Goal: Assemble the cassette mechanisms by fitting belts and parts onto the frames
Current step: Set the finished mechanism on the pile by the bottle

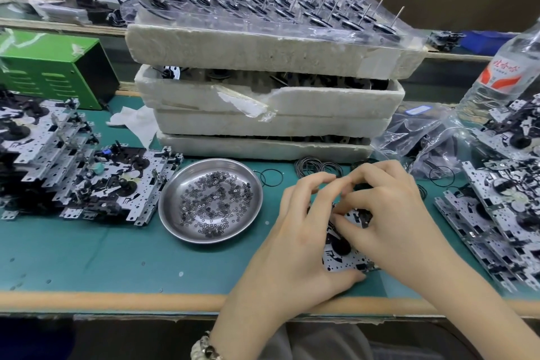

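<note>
A metal cassette frame (342,257) with black parts lies on the green mat near the front edge, mostly covered by both hands. My left hand (295,231) grips its left side, thumb under the near edge, fingers curled over the top. My right hand (388,213) bends over the frame's far part, fingertips pinching something small and dark that I cannot make out. Loose black belts (315,168) lie just behind the hands. A round steel dish (175,219) of small black washers sits left of the hands.
Stacks of frames stand at the left (87,184) and right (502,213). Stacked foam trays (263,102) with spindled flywheels fill the middle back. A green box (55,73) is at back left; a water bottle (505,67) and plastic bags (423,137) at right.
</note>
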The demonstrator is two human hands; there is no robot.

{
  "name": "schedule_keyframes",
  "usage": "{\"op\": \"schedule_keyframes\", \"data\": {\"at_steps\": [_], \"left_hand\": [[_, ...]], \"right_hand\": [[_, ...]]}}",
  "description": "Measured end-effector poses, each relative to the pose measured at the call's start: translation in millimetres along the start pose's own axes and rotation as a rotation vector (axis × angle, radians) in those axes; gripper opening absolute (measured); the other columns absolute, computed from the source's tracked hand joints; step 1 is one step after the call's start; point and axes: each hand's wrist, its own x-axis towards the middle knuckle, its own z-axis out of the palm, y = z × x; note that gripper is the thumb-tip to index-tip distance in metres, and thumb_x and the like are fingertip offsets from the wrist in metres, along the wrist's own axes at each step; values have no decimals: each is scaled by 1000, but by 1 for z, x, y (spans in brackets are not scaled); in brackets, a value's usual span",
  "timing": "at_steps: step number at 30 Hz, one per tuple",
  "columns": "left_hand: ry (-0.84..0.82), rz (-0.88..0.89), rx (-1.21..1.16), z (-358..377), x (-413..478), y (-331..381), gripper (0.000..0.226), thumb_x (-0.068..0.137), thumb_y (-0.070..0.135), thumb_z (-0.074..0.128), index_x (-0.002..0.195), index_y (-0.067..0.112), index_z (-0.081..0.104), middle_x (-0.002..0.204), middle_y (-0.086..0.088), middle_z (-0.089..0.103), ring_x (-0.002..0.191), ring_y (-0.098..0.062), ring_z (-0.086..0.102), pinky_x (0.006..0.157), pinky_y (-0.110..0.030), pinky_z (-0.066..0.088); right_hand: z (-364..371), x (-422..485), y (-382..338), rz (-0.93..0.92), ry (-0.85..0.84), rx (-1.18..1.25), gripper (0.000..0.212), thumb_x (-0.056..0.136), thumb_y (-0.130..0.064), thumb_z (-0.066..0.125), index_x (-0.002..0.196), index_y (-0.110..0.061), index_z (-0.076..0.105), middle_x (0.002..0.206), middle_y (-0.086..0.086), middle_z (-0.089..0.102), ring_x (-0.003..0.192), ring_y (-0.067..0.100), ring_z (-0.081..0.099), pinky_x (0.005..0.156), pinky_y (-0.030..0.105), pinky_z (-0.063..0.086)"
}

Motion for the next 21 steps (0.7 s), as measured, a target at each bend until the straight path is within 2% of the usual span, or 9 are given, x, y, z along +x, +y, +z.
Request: {"op": "schedule_keyframes", "data": {"at_steps": [5,10,13,16,18,20,21], "left_hand": [[1,6,-38,-4,-1,3,101,63,35,87,145,41,29,148,23,24,141,-9,30,105,-6,30],[-11,-10,-115,-7,1,6,104,63,32,88,143,51,24,145,29,22,141,-7,30,101,-6,35],[-39,-38,-125,-7,1,5,110,66,30,88,146,52,16,147,30,18,141,-3,28,100,-12,36],[-67,-50,-141,-7,1,7,112,71,31,84,148,53,6,149,29,13,143,-1,23,106,-14,32],[-79,-33,-106,-8,1,10,106,76,29,79,152,46,6,152,24,13,148,-4,16,114,-20,27],[-45,-20,-113,-11,-2,8,97,79,22,72,154,38,12,154,19,17,150,-10,15,119,-23,22],[-5,-19,-127,-12,-7,3,92,80,19,69,153,35,16,154,17,20,150,-13,18,119,-22,21]], "right_hand": [[-2,-1,4,-20,44,2,14,64,-16,88,66,-24,76,85,-8,59,91,24,47,80,41,37],[-5,1,7,-16,70,29,4,67,-27,78,64,-28,76,84,-12,56,90,23,46,80,41,36],[-3,0,3,-14,24,-18,14,65,-18,89,65,-24,77,84,-10,58,91,26,48,80,44,40],[-8,2,1,-35,-34,-79,10,71,-30,84,68,-25,76,88,-9,61,94,27,49,82,45,42],[-18,6,6,26,-116,11,24,79,-50,67,79,-28,74,94,-13,63,101,19,47,91,37,40],[-25,5,14,43,-265,136,45,83,-67,52,108,-33,68,111,-21,61,116,5,45,98,15,33],[-29,1,18,21,-349,200,55,82,-72,50,126,-39,57,123,-27,55,126,-3,39,99,5,28]]}}
